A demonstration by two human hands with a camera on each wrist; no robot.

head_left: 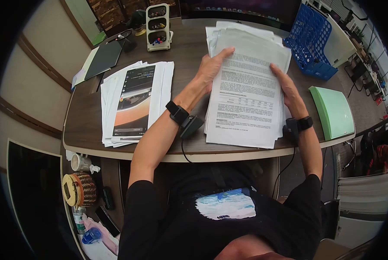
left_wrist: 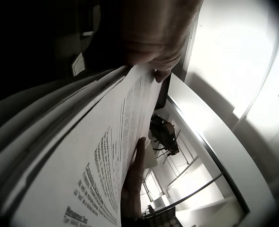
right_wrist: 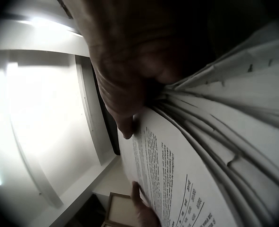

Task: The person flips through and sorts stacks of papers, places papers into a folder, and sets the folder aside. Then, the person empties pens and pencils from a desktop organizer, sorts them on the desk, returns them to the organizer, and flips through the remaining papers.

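Observation:
Both hands hold a thick stack of printed papers [head_left: 250,95] by its two long sides, over the right half of the desk. My left hand [head_left: 212,67] grips the left edge, its thumb lying on the top sheet. On the opposite edge, my right hand [head_left: 289,91] has its thumb on the print while its other fingers go out of sight behind the stack. Up close in the left wrist view, the sheets [left_wrist: 87,156] bend and fan apart at the side. The right wrist view shows uneven, creased layers of paper [right_wrist: 224,137] below the palm.
A second paper pile [head_left: 163,86] with a dark printed picture on top lies at the left. Behind stand a pen holder [head_left: 158,28] and a monitor [head_left: 241,11]. A blue basket [head_left: 310,43] and a green box [head_left: 332,112] are at the right. A dark folder [head_left: 102,60] lies far left.

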